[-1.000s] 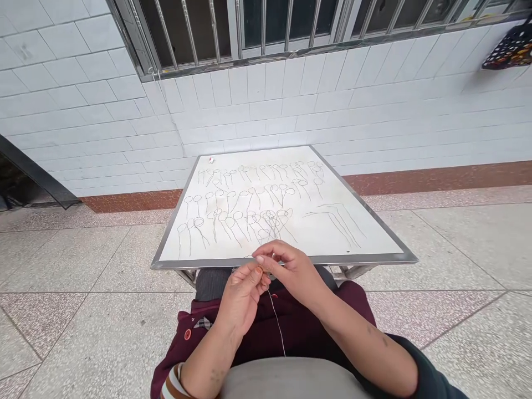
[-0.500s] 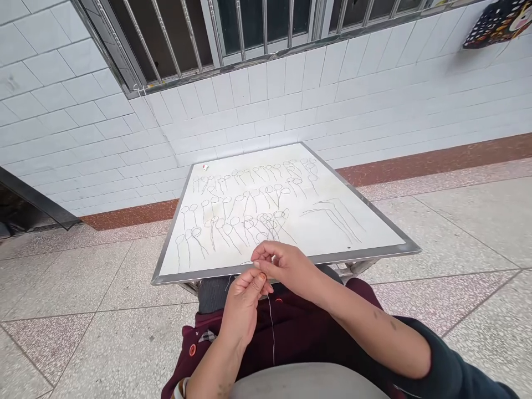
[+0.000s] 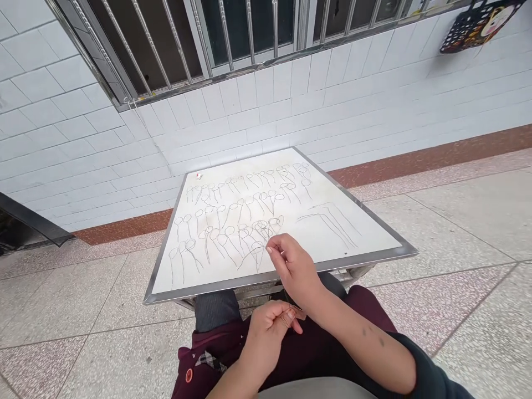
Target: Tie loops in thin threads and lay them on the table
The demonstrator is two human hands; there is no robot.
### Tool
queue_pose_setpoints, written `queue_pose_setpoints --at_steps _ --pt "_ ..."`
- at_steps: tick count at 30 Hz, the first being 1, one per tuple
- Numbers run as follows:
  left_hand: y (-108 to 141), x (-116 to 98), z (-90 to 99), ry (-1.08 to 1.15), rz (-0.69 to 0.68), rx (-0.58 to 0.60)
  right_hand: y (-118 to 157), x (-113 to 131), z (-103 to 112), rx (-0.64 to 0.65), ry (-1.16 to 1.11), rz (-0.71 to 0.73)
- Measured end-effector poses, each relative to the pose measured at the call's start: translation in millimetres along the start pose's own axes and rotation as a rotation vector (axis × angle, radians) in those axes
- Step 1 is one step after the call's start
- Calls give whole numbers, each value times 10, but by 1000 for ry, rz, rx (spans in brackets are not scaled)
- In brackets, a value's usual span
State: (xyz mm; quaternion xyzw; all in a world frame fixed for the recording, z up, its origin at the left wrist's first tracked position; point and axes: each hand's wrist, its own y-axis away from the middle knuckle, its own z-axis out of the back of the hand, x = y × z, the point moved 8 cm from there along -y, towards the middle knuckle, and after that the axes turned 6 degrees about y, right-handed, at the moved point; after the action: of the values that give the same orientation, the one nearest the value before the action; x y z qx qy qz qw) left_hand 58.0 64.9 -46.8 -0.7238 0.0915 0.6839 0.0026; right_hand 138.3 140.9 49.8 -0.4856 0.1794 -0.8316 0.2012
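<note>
My right hand (image 3: 293,269) is over the near edge of the white board (image 3: 324,244), thumb and forefinger pinched on a thin dark wire (image 3: 251,252) that arcs to the left. Lower down, above my lap, my left hand (image 3: 272,327) has its thumb and fingers pressed together; what they hold is too small to make out. Many thin looped wires (image 3: 220,235) lie in rows across the left and middle of the board. Several longer bent wires (image 3: 332,221) rest on its right side.
The board has a grey metal rim (image 3: 369,256). A small white and red object (image 3: 198,177) lies at its far left corner. Behind stand a white tiled wall (image 3: 233,122) and a barred window (image 3: 249,33). A patterned bag (image 3: 477,27) hangs at upper right.
My hands have moved apart. The right one went up and right over the board with the wire, while the left one dropped lower and to the right. The view has shifted slightly.
</note>
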Motion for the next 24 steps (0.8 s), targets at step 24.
queue_pose_setpoints --at_steps 24 --pt "142 -1129 546 -365 -584 -482 105 -7 236 72 -48 131"
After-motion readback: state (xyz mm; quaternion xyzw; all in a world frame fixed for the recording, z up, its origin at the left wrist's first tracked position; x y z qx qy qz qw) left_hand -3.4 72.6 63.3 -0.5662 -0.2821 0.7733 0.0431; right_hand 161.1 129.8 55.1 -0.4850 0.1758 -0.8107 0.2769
